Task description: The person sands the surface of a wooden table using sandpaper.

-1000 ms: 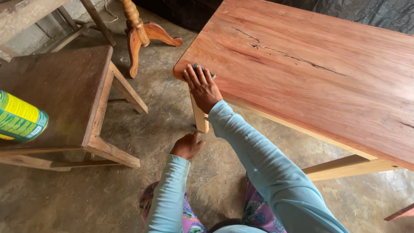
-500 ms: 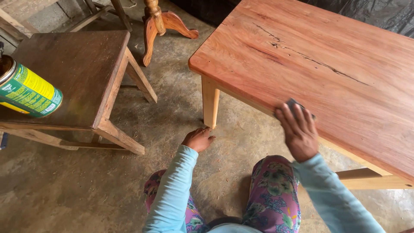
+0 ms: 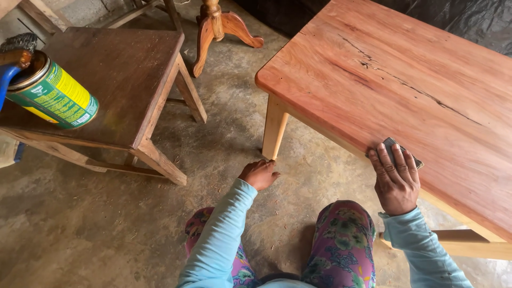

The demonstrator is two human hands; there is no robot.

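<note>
My right hand (image 3: 396,181) presses a small dark piece of sandpaper (image 3: 393,149) flat against the near edge of a reddish wooden table top (image 3: 405,80). The fingers lie spread over the pad. My left hand (image 3: 259,174) rests as a loose fist on the concrete floor, just beside the pale table leg (image 3: 274,128), and holds nothing. A long dark crack (image 3: 405,85) runs across the table top. Light blue sleeves cover both arms, and my flowered trousers (image 3: 341,240) show below.
A low brown wooden stool (image 3: 122,69) stands to the left, with a green and yellow tin can (image 3: 53,90) on it and a brush (image 3: 16,48) resting on the can. A turned wooden pedestal leg (image 3: 216,26) stands behind. Dusty concrete floor (image 3: 96,229) lies around.
My right hand has slid the sandpaper along the table's near edge, from the left corner towards the right. The left hand has stayed on the floor by the leg.
</note>
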